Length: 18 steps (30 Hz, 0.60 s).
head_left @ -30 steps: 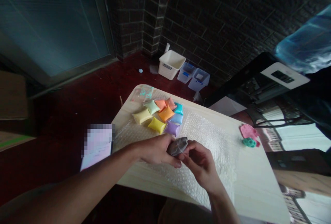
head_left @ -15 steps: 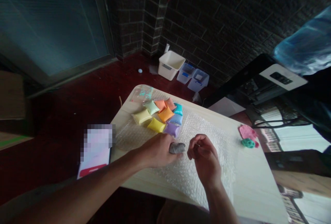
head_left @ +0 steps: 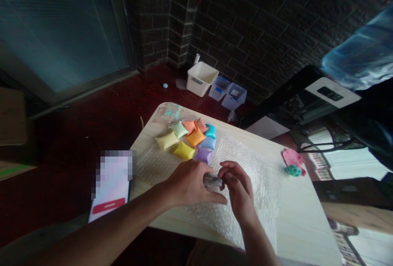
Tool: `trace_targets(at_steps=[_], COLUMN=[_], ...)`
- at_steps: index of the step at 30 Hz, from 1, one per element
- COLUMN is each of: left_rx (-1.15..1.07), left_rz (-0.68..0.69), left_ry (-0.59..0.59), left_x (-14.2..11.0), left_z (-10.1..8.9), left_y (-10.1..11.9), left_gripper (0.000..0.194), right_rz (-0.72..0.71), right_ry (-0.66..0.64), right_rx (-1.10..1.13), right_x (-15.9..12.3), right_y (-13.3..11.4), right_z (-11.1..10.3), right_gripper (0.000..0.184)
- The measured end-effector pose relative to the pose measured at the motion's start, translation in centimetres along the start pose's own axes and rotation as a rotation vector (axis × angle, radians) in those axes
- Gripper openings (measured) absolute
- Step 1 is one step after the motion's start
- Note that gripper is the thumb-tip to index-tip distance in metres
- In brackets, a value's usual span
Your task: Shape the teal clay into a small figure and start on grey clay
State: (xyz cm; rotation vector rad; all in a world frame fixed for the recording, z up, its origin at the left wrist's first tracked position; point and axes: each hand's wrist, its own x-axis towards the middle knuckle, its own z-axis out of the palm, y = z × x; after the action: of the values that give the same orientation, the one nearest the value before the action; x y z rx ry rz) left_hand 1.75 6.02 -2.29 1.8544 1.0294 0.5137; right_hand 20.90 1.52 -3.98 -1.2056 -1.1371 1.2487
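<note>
A small grey pillow-shaped packet [head_left: 212, 180], seemingly soft clay in clear wrap, is above the bubble wrap [head_left: 239, 151]. My left hand [head_left: 192, 182] holds its left end, with the thumb stretched out below it. At its right end, the bent fingertips of my right hand [head_left: 239, 188] close together and touch it; the exact grip is partly hidden. Just beyond my left hand lie several coloured packets, among them a purple packet [head_left: 203, 155], a yellow packet [head_left: 184, 150] and an orange packet [head_left: 195, 137].
The bubble wrap lies over a pale wooden table [head_left: 302, 212]. Pink clay [head_left: 291, 157] and a green clay piece [head_left: 293, 170] sit toward the right edge. A lit screen [head_left: 112, 184] stands at left. A white basket [head_left: 201, 79] and clear bins [head_left: 234, 96] are on the floor beyond.
My right hand has moved left onto the end of the grey packet. The thumb of my left hand has swung outward, away from the packet. The coloured packets lie as before.
</note>
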Motion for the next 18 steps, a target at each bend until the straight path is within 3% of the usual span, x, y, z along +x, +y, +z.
trace_targets(at_steps=[6,11,18], left_rx=[0.163,0.207,-0.103], left_rz=[0.088,0.15,0.085], left_ry=[0.142,0.139,0.106], left_x=[-0.25,0.01,0.47], left_z=[0.31,0.47,0.65], left_y=[0.15,-0.43,-0.43], left_gripper=[0.045,0.036,0.02], right_rz=[-0.008,-0.01,0.006], right_ry=[-0.024,-0.039,-0.011], right_rx=[0.033,0.036,0.009], right_x=[-0.09,0.05,0.05], right_y=[0.09,0.05,0.1], right_z=[0.35,0.6,0.46], right_gripper=[0.023,0.022,0.022])
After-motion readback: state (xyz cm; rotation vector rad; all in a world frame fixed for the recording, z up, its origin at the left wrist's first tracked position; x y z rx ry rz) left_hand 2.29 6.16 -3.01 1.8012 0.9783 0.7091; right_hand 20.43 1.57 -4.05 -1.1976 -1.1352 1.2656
